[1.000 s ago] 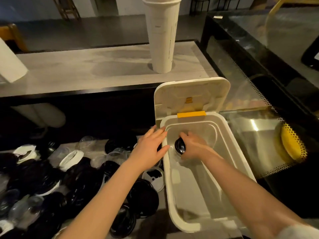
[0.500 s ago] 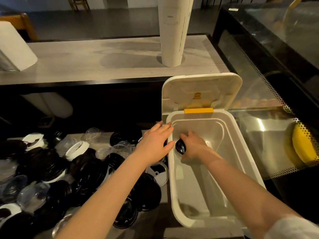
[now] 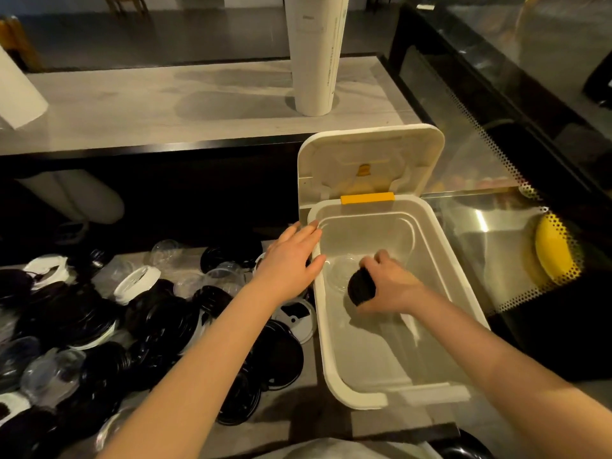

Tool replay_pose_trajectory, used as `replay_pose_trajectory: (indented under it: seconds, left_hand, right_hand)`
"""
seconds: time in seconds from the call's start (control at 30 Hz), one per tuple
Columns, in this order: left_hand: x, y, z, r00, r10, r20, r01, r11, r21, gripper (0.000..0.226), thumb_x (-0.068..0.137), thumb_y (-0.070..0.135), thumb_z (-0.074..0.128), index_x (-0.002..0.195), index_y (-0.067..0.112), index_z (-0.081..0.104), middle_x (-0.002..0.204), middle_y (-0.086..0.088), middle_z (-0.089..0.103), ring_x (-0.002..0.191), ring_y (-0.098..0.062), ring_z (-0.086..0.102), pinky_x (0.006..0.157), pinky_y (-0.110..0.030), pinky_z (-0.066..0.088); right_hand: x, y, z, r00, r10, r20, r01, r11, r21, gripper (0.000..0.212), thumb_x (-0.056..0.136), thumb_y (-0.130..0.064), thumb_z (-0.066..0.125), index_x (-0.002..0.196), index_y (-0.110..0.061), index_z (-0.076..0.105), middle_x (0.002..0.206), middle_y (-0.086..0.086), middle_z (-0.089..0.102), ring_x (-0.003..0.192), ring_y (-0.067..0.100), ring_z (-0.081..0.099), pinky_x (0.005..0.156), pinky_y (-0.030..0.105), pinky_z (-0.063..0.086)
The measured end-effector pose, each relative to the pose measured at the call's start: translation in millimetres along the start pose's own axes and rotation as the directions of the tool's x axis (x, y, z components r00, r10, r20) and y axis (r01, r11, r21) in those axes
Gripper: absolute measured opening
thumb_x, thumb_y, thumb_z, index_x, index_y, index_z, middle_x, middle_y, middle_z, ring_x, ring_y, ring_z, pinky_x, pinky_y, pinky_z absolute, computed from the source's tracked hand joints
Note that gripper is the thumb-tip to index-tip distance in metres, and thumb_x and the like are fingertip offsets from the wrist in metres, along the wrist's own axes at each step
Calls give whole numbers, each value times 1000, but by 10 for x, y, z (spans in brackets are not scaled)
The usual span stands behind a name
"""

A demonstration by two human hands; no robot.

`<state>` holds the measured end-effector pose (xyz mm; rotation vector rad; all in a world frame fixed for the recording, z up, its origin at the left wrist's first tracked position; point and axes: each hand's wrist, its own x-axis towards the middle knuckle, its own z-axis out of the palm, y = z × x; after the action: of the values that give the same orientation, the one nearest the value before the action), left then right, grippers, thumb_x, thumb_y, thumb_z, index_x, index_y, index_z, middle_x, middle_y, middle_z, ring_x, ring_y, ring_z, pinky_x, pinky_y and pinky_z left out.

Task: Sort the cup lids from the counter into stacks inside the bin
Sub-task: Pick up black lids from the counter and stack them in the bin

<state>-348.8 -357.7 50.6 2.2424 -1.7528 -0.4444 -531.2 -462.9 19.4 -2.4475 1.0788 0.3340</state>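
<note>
A white plastic bin (image 3: 334,369) stands on the counter with its hinged lid (image 3: 371,160) raised at the back. Inside it, my right hand (image 3: 389,283) grips a small stack of black lids (image 3: 361,288) held on edge. Clear lids (image 3: 341,271) lie on the bin floor just left of the black stack. My left hand (image 3: 291,260) rests flat with straight fingers against the bin's left rim, holding nothing. A heap of black, white and clear cup lids (image 3: 159,319) covers the counter to the left of the bin.
A tall sleeve of white cups (image 3: 314,54) stands on the raised grey ledge (image 3: 165,101) behind. A glass display case (image 3: 496,160) runs along the right, with a yellow object (image 3: 553,250) behind its perforated edge. A white roll (image 3: 16,91) sits at the far left.
My right hand has carried the black lids from the bin's left wall toward its middle and lowered them. My left hand stayed on the rim.
</note>
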Motion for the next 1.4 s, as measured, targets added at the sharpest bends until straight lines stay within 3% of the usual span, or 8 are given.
replay_pose_trajectory:
  seconds: [0.13, 0.27, 0.57, 0.77, 0.9, 1.0, 1.2, 1.4]
  left_hand:
    - [-17, 33, 26, 1000, -21, -5, 21, 1000, 1, 57, 99, 39, 33, 150, 25, 11, 158, 10, 9, 145, -14, 3, 115, -41, 17]
    - [-21, 57, 27, 1000, -26, -17, 26, 1000, 8, 56, 99, 37, 32, 150, 23, 13, 158, 9, 10, 145, -15, 4, 115, -40, 18]
    - [-28, 57, 36, 999, -26, -24, 26, 1000, 15, 56, 100, 36, 32, 150, 23, 13, 158, 8, 9, 145, -16, 4, 115, -39, 16]
    - [-109, -100, -95, 999, -26, -34, 28, 999, 42, 60, 97, 44, 36, 149, 22, 16, 158, 1, 9, 146, -18, 3, 117, -44, 16]
    - [-300, -450, -298, 995, -62, -73, 71, 989, 132, 56, 96, 40, 43, 145, 16, 31, 156, -2, 21, 145, -20, 9, 117, -42, 18]
    - [-514, -837, -434, 994, -78, -80, 91, 982, 163, 52, 95, 35, 48, 141, 13, 39, 152, -4, 30, 143, -22, 17, 116, -41, 21]
    - [-960, -1374, -352, 988, -144, 61, 134, 980, 145, 57, 93, 33, 52, 144, 14, 34, 152, -3, 29, 143, -19, 17, 116, -39, 20]
    - [-1077, -1556, -239, 950, -202, 236, 160, 969, 186, 68, 92, 51, 45, 148, 19, 22, 155, 0, 22, 144, -18, 15, 115, -43, 16]
  right_hand:
    - [-35, -59, 325, 989, -84, 123, 119, 943, -309, 83, 60, -60, 71, 127, -26, 36, 122, -2, 42, 113, 22, 39, 88, 37, 47]
    - [85, -108, 482, 987, -104, 123, 140, 933, -332, 84, 66, -56, 74, 129, -18, 34, 128, 3, 42, 115, 25, 40, 87, 38, 49]
    - [79, -1, 382, 986, -105, 131, 114, 992, -62, 63, 80, -37, 68, 135, -21, 42, 127, 4, 45, 115, 25, 48, 94, 33, 45]
    - [84, -323, -177, 980, -12, -197, 18, 999, 27, 37, 91, -31, 54, 126, -19, 54, 115, 1, 62, 106, 22, 57, 80, 28, 42]
    - [-10, -777, -468, 888, -58, -456, 102, 992, 74, 30, 90, -25, 52, 118, -16, 59, 108, 2, 64, 103, 23, 58, 78, 31, 45]
    - [-120, -1248, -485, 837, -191, -513, 235, 972, 21, 31, 91, -25, 52, 119, -15, 58, 113, 2, 62, 110, 22, 54, 85, 35, 45]
    - [-219, -1758, 52, 919, -316, -235, 313, 948, -54, 38, 91, -27, 54, 127, -14, 49, 120, 9, 55, 110, 29, 52, 85, 38, 46]
    - [-248, -1762, 743, 977, 38, 209, 3, 981, -193, 88, 79, -42, 70, 145, -14, 19, 142, 16, 35, 124, 37, 45, 94, 44, 46]
